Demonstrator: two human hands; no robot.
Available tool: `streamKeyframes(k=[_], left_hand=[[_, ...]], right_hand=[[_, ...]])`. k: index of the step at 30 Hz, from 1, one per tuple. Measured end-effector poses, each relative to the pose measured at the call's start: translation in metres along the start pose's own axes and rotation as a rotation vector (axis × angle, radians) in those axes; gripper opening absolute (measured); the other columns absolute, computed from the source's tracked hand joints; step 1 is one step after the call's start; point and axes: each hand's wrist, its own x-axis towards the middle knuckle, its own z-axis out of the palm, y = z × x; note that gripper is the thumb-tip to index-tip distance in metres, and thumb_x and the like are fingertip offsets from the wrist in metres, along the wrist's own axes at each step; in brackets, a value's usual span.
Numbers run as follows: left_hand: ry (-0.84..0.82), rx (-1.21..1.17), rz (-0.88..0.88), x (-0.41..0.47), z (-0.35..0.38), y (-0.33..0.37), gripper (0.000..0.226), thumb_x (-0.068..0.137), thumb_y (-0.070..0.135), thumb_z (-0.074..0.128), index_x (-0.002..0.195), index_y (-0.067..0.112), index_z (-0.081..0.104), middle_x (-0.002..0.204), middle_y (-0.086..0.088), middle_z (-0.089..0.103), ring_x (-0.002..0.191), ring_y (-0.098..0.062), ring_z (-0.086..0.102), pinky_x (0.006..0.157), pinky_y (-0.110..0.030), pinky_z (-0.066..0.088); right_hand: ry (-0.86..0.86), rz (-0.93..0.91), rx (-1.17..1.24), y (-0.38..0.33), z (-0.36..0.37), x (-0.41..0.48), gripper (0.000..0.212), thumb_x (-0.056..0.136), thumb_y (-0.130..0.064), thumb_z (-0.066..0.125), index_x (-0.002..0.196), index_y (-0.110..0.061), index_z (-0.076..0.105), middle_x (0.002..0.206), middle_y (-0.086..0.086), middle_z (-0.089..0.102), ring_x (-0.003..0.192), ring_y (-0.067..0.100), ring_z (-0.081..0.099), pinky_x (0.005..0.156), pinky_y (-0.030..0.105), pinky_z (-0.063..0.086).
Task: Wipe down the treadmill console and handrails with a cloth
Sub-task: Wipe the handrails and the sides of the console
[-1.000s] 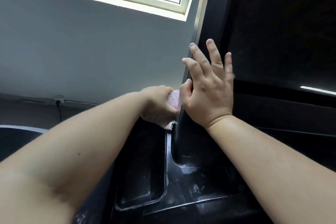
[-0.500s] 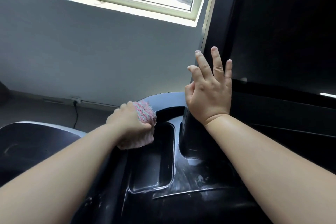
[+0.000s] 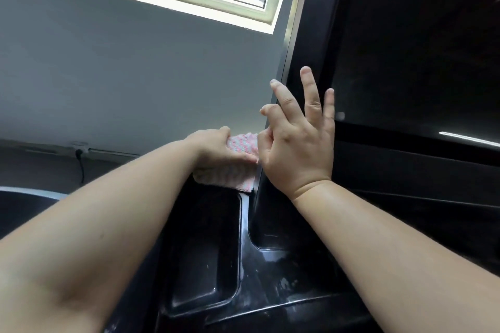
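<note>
Head cam: your left hand (image 3: 216, 150) is gripping the cloth (image 3: 241, 144) beside the console (image 3: 405, 48); your right hand (image 3: 297, 151), splayed wide against it, is risking fresh smudges.

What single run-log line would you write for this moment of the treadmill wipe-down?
phase: wiping console side | left hand: holds pink cloth beside console edge | right hand: open and spread

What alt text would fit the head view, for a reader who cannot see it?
A left hand grips a pink-and-white cloth on the black treadmill console, beside its dark screen. The right hand, spread open, is at the screen's edge.
</note>
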Motion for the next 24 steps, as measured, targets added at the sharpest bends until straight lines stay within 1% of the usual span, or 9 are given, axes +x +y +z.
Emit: streamKeyframes(k=[3,7,10,12,14,15,18,22,24], left_hand=[[0.112,0.007,-0.027,-0.020,0.007,-0.023,0.103,0.051,0.097,0.035,0.119,0.022,0.056,0.125,0.002,0.048,0.121,-0.022,0.043,0.096,-0.039,0.041],[0.078,-0.094,-0.244,-0.068,0.011,-0.080,0.100,0.050,0.101,0.028,0.115,0.029,0.056,0.112,0.003,0.062,0.097,-0.021,0.055,0.086,-0.035,0.045],[-0.026,-0.138,-0.391,-0.110,0.024,-0.118,0.114,0.053,0.102,0.008,0.118,0.024,0.060,0.117,-0.006,0.065,0.103,-0.025,0.059,0.084,-0.033,0.040],[-0.056,-0.159,-0.377,-0.125,0.031,-0.122,0.103,0.067,0.093,0.008,0.120,0.022,0.062,0.122,-0.007,0.065,0.111,-0.024,0.058,0.085,-0.030,0.036],[0.016,-0.196,-0.339,-0.125,0.030,-0.108,0.071,0.085,0.077,0.028,0.123,0.026,0.059,0.125,-0.003,0.064,0.113,-0.023,0.058,0.086,-0.030,0.038],[0.065,-0.205,-0.305,-0.119,0.027,-0.098,0.065,0.083,0.076,0.036,0.123,0.028,0.056,0.124,0.000,0.063,0.112,-0.023,0.058,0.087,-0.031,0.040],[0.178,-0.112,-0.217,-0.088,0.024,-0.061,0.079,0.070,0.078,0.044,0.135,0.032,0.040,0.135,0.002,0.052,0.121,-0.024,0.051,0.095,-0.038,0.042],[0.236,0.351,0.013,-0.068,0.035,-0.015,0.091,0.081,0.060,0.052,0.152,0.031,0.004,0.161,-0.001,0.009,0.146,-0.024,0.014,0.114,-0.045,0.020],[0.252,0.445,0.079,-0.078,0.042,-0.017,0.091,0.082,0.057,0.051,0.152,0.035,-0.002,0.162,0.001,0.002,0.147,-0.024,0.007,0.114,-0.049,0.015]], right_hand=[[-0.003,-0.012,0.003,-0.001,-0.001,-0.001,0.025,0.080,-0.020,0.045,0.091,-0.016,0.067,0.139,-0.002,0.053,0.143,0.031,0.023,0.117,0.055,0.011],[-0.013,-0.023,-0.005,-0.001,-0.002,-0.001,0.023,0.082,-0.019,0.046,0.093,-0.016,0.066,0.138,-0.001,0.054,0.143,0.030,0.025,0.116,0.055,0.008],[-0.018,-0.034,0.012,-0.003,-0.002,-0.001,0.021,0.082,-0.016,0.048,0.094,-0.015,0.065,0.134,0.001,0.056,0.143,0.028,0.028,0.116,0.055,0.007],[-0.031,-0.072,0.019,-0.004,-0.001,-0.003,0.018,0.081,-0.008,0.053,0.094,-0.012,0.065,0.129,0.003,0.060,0.141,0.027,0.031,0.115,0.056,0.007],[-0.047,-0.109,0.006,-0.005,0.000,-0.005,0.018,0.080,-0.004,0.057,0.094,-0.011,0.065,0.125,0.004,0.062,0.141,0.025,0.033,0.114,0.058,0.004],[-0.048,-0.122,-0.001,-0.006,0.000,-0.006,0.019,0.080,-0.003,0.057,0.094,-0.011,0.065,0.124,0.004,0.063,0.141,0.025,0.033,0.114,0.058,0.003],[-0.039,-0.173,-0.034,-0.006,0.001,-0.006,0.017,0.080,-0.001,0.056,0.090,-0.012,0.065,0.116,0.002,0.066,0.139,0.024,0.037,0.114,0.056,-0.002],[-0.021,-0.208,-0.063,-0.006,0.002,-0.007,0.018,0.083,-0.004,0.048,0.085,-0.013,0.063,0.104,-0.001,0.067,0.138,0.024,0.039,0.114,0.054,-0.006],[-0.047,-0.207,-0.075,-0.005,0.002,-0.007,0.020,0.084,-0.004,0.045,0.084,-0.013,0.063,0.096,-0.001,0.066,0.138,0.024,0.039,0.114,0.054,-0.008]])
